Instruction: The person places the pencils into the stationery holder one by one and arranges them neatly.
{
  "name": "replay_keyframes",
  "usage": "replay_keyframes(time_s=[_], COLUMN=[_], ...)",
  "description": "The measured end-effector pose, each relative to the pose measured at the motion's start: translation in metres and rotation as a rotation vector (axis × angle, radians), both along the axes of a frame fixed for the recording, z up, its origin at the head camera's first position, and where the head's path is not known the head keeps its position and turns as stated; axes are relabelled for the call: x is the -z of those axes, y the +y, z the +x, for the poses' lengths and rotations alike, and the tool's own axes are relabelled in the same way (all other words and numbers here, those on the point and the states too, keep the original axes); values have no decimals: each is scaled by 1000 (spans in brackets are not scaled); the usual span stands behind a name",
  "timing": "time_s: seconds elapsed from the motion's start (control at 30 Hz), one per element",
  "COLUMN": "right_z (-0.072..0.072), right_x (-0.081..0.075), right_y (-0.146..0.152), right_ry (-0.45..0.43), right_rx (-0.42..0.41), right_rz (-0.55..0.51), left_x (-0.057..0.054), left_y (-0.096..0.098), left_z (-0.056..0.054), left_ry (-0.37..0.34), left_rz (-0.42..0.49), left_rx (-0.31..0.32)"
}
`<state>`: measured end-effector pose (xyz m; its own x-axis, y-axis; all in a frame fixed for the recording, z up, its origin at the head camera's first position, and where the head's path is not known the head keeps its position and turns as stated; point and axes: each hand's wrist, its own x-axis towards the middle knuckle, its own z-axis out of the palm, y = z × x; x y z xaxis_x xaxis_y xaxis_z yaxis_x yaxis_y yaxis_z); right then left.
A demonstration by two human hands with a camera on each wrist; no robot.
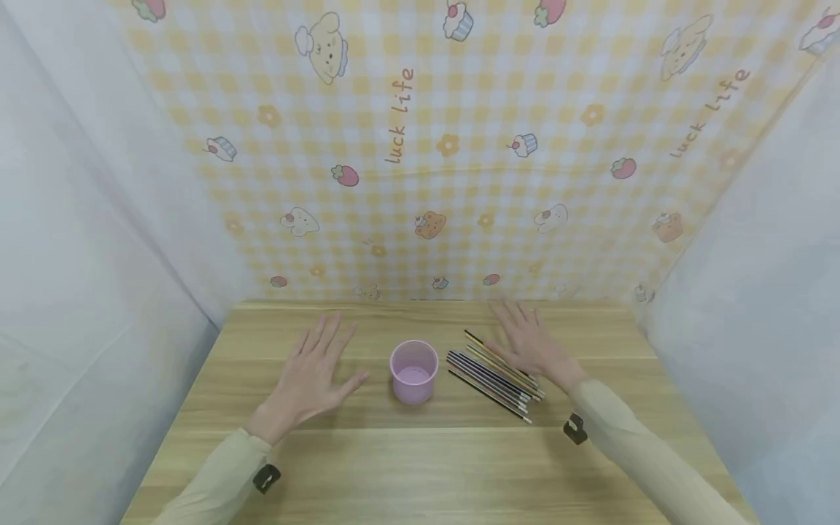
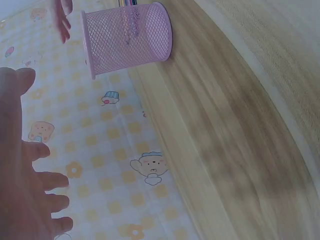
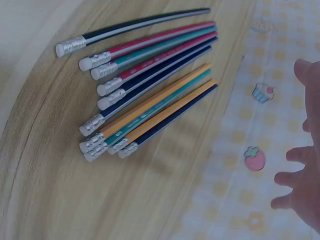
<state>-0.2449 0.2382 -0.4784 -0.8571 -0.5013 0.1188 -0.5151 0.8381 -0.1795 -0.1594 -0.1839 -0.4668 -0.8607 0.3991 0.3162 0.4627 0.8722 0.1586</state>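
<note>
A yellow-and-white checked cloth with cartoon prints hangs at the far side, behind a pale wooden tabletop. Light sleeves reach in from the near side. The left hand, left of centre, is raised above the wood, fingers straight and spread wide, thumb out toward the middle; it holds nothing and is apart from everything on the table. The right hand is likewise stretched out and ungrasping, held over the far right part, above the pencils without touching them.

The pencils lie right of centre in a loose, roughly parallel fan, black, red, green, navy and orange; the nearest, a dark one, lies slightly off from the others. Just left of them, between the hands, the pink mesh cup stands upright, its rim smooth and its floor showing. The pencils' white erasers, in silvery ferrules, face near and right.
</note>
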Motion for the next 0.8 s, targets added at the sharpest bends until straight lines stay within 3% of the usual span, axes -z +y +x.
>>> replay_keyframes(time_s=[0.27,0.53,0.8], right_z=[-17,-32,-38], right_x=[11,29,47], right_y=[4,2,-1], right_ry=[-48,-122,-243], right_rx=[13,60,165], right_rz=[-63,-171,-236], left_x=[10,22,36], left_y=[10,29,54], left_z=[-3,-10,-12], left_ry=[-83,-158,-340], left_rz=[132,358,572], left_rx=[3,-14,-38])
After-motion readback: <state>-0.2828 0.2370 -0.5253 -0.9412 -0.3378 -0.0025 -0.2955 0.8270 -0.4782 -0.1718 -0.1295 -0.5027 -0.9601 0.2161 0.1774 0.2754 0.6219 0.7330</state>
